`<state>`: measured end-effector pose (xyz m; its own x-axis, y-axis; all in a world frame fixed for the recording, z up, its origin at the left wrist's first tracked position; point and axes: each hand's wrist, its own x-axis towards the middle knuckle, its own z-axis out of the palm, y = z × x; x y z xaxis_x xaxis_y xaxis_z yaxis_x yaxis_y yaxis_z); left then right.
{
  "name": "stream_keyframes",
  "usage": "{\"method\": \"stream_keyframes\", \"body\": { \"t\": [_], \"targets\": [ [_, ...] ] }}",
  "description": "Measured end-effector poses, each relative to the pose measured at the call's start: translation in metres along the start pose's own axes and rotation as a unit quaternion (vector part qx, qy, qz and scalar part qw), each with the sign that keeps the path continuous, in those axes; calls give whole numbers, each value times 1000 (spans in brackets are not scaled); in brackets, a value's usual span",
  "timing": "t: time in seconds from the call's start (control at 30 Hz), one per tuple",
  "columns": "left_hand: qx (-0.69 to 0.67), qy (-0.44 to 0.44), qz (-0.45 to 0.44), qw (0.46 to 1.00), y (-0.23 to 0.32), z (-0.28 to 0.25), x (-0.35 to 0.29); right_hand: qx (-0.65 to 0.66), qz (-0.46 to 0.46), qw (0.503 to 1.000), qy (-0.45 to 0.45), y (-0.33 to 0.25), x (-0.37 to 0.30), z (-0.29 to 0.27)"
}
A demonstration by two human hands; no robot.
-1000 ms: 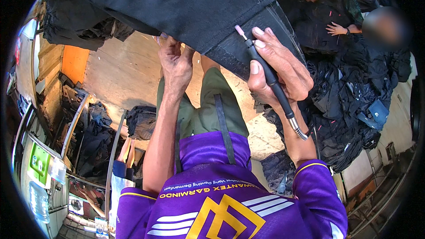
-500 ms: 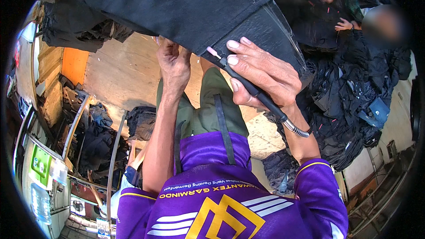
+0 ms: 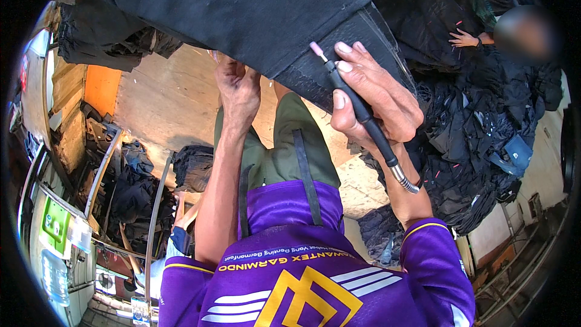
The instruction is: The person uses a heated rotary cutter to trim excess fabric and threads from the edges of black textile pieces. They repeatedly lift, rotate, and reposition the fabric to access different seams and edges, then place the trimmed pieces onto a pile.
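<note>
My right hand (image 3: 381, 100) is closed round a black rotary tool handpiece (image 3: 366, 115), which has a pink grinding tip (image 3: 316, 48) and a coiled metal sleeve at its rear end. That tip lies over the black garment (image 3: 242, 9), close to its seam and the frayed hem beside my fingers. At the garment's near edge, my left hand (image 3: 239, 91) grips the cloth with fingers bent; their tips are partly hidden under the fabric. The garment stretches across the top of the view, above my knees.
A large heap of dark garments (image 3: 460, 145) lies to the right, with a co-worker's hand (image 3: 464, 39) above it. More dark cloth (image 3: 97, 39) hangs at the far left. Metal rails (image 3: 158, 224) and a green container (image 3: 54, 227) stand at the left.
My right hand has moved the rotary tool up and to the right, across the garment's seam. My left hand stays in place. A co-worker's arm has swung left at the top right.
</note>
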<state>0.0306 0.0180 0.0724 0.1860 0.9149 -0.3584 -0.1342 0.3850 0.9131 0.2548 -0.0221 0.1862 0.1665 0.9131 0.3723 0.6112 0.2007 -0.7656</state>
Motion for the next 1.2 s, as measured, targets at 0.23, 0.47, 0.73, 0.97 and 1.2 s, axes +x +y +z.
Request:
{"method": "stream_keyframes", "body": {
  "t": [0.23,0.47,0.73,0.97,1.2],
  "targets": [
    [-46,3,-26,999,-38,-10,0,17,21,1000,-3,4,5,-9],
    [168,3,-39,985,-52,-20,-5,30,-4,998,-63,3,3,-8],
    [242,-49,52,968,-50,-26,0,1,14,1000,-7,5,2,-8],
    [186,-9,-31,982,-43,-18,-3,-17,12,1000,22,10,2,-8],
    [122,14,-86,989,-23,-6,2,-25,37,998,31,9,1,-9]
  ]
}}
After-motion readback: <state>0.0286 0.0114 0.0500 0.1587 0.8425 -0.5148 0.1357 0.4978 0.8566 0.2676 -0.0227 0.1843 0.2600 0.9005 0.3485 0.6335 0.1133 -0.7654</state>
